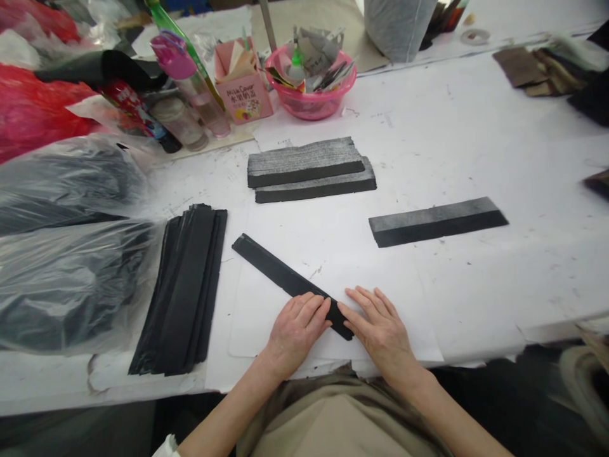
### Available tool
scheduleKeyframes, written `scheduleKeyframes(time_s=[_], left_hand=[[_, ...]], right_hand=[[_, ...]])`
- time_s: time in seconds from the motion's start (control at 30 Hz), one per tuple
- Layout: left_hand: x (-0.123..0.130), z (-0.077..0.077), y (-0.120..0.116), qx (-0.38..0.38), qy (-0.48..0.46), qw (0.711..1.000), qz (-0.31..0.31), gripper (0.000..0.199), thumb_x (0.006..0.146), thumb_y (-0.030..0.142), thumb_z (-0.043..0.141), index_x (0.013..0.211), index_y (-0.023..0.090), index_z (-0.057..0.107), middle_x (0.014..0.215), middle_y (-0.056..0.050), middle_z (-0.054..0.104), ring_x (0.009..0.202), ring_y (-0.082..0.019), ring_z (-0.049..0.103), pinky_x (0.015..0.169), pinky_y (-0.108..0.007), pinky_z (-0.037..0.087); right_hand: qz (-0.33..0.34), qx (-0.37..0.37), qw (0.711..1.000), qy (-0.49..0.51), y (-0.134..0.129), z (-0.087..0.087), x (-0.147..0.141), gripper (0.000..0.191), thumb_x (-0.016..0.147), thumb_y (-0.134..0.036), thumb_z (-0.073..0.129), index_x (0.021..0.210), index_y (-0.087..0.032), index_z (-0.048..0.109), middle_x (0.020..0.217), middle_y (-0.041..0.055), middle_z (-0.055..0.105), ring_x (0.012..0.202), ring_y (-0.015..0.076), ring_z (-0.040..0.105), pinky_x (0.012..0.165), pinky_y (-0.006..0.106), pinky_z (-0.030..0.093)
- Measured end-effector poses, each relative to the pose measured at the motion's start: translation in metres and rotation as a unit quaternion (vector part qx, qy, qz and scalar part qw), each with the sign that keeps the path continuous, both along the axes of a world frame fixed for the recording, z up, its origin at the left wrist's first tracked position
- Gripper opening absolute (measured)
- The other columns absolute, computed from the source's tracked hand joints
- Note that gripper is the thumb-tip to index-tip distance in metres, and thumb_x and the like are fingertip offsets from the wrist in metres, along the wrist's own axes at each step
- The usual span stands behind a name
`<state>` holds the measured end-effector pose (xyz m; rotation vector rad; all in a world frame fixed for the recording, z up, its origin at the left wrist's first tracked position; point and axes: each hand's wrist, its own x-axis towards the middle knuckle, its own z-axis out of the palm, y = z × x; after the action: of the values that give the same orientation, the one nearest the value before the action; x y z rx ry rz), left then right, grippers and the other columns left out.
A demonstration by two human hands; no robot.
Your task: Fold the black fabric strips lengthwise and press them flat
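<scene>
A narrow black strip [280, 270], folded lengthwise in appearance, lies slantwise on the white sheet in front of me. My left hand [297, 327] has its fingers pressed together on the strip, gripping it near its lower end. Close beside it, my right hand [380, 330] touches the strip's right edge with thumb and forefinger, while its other fingers stretch out over the sheet. To the left lies a stack of black strips [188, 292]. A strip with a grey band and a black band [438, 222] lies to the right. Two overlapping grey-and-black pieces [307, 165] lie farther back.
Clear plastic bags [71, 285] with dark contents bulge at the left. Along the back stand a pink basin [311, 105] of odds and ends, a pink carton [245, 95] and bottles [200, 89]. Brown and dark scraps [542, 70] lie at the far right.
</scene>
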<state>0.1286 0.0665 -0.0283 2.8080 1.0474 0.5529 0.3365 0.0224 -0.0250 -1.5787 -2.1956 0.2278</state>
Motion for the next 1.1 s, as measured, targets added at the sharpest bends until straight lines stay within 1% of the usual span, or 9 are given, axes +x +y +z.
scheduleKeyframes(time_s=[0.27, 0.47, 0.53, 0.6, 0.67, 0.8, 0.93, 1.0, 1.1], left_hand=[[0.002, 0.0, 0.002, 0.003, 0.028, 1.0, 0.002, 0.038, 0.088, 0.028, 0.057, 0.123, 0.012, 0.054, 0.112, -0.01, 0.062, 0.107, -0.025, 0.055, 0.09, -0.04, 0.049], [0.004, 0.004, 0.004, 0.003, 0.016, 1.0, 0.004, 0.033, 0.087, 0.027, 0.057, 0.118, 0.012, 0.057, 0.11, -0.01, 0.063, 0.103, -0.024, 0.056, 0.089, -0.039, 0.05], [0.003, 0.004, 0.005, 0.001, 0.008, 1.0, 0.007, 0.031, 0.087, 0.026, 0.058, 0.115, 0.013, 0.058, 0.109, -0.01, 0.063, 0.103, -0.024, 0.056, 0.089, -0.039, 0.051], [0.003, 0.004, 0.005, -0.002, 0.003, 1.0, 0.009, 0.03, 0.086, 0.025, 0.058, 0.113, 0.012, 0.059, 0.108, -0.01, 0.063, 0.103, -0.024, 0.056, 0.089, -0.038, 0.05], [0.003, 0.003, 0.004, -0.005, 0.0, 1.0, 0.01, 0.028, 0.086, 0.025, 0.059, 0.111, 0.012, 0.059, 0.107, -0.01, 0.063, 0.103, -0.024, 0.056, 0.089, -0.038, 0.05], [0.003, 0.002, 0.004, -0.012, -0.011, 1.0, 0.016, 0.024, 0.086, 0.025, 0.059, 0.107, 0.014, 0.06, 0.104, -0.009, 0.064, 0.102, -0.024, 0.056, 0.089, -0.039, 0.05], [0.003, 0.002, 0.003, -0.011, -0.02, 1.0, 0.018, 0.02, 0.086, 0.025, 0.059, 0.102, 0.014, 0.059, 0.101, -0.009, 0.063, 0.101, -0.024, 0.055, 0.087, -0.038, 0.049], [0.003, 0.002, 0.002, -0.011, -0.017, 1.0, 0.018, 0.018, 0.086, 0.025, 0.059, 0.1, 0.014, 0.059, 0.1, -0.009, 0.063, 0.1, -0.023, 0.055, 0.086, -0.038, 0.049], [0.003, 0.002, 0.002, -0.01, -0.016, 1.0, 0.02, 0.013, 0.086, 0.025, 0.058, 0.096, 0.016, 0.059, 0.098, -0.008, 0.063, 0.097, -0.023, 0.056, 0.084, -0.038, 0.049]], right_hand=[[-0.01, 0.002, 1.0, -0.003, -0.006, 0.004, 0.003, 0.023, 0.091, -0.02, 0.054, 0.112, -0.025, 0.063, 0.13, 0.0077, 0.056, 0.124, 0.0229, 0.047, 0.107, 0.049, 0.035], [-0.019, -0.006, 1.0, 0.011, -0.011, 0.006, 0.006, 0.021, 0.09, -0.019, 0.055, 0.109, -0.024, 0.064, 0.128, 0.0071, 0.057, 0.122, 0.0238, 0.048, 0.106, 0.048, 0.034], [-0.043, -0.018, 0.998, 0.034, -0.011, 0.01, 0.005, 0.016, 0.09, -0.02, 0.057, 0.103, -0.024, 0.065, 0.122, 0.006, 0.06, 0.116, 0.023, 0.051, 0.102, 0.044, 0.037], [-0.075, -0.04, 0.995, 0.059, -0.009, 0.015, 0.001, 0.011, 0.089, -0.023, 0.058, 0.098, -0.023, 0.065, 0.11, 0.0047, 0.063, 0.106, 0.0215, 0.054, 0.092, 0.039, 0.042], [-0.102, -0.063, 0.991, 0.065, -0.006, 0.018, -0.006, 0.011, 0.088, -0.027, 0.06, 0.098, -0.023, 0.064, 0.101, 0.0042, 0.063, 0.096, 0.021, 0.055, 0.082, 0.036, 0.043], [-0.13, -0.085, 0.988, 0.002, 0.004, 0.021, -0.022, 0.018, 0.083, -0.032, 0.066, 0.097, -0.022, 0.061, 0.09, 0.0052, 0.061, 0.086, 0.0224, 0.053, 0.074, 0.036, 0.038], [-0.141, -0.113, 0.982, -0.055, 0.013, 0.023, -0.029, 0.02, 0.078, -0.03, 0.073, 0.086, -0.021, 0.058, 0.082, 0.0041, 0.06, 0.081, 0.0227, 0.053, 0.07, 0.036, 0.036], [-0.135, -0.122, 0.982, -0.055, 0.016, 0.024, -0.028, 0.021, 0.077, -0.03, 0.074, 0.084, -0.021, 0.056, 0.081, 0.0028, 0.06, 0.079, 0.0218, 0.054, 0.069, 0.035, 0.035], [-0.107, -0.129, 0.985, -0.029, 0.02, 0.025, -0.026, 0.016, 0.081, -0.028, 0.069, 0.08, -0.022, 0.054, 0.077, 0.0005, 0.06, 0.075, 0.0197, 0.054, 0.067, 0.034, 0.034]])
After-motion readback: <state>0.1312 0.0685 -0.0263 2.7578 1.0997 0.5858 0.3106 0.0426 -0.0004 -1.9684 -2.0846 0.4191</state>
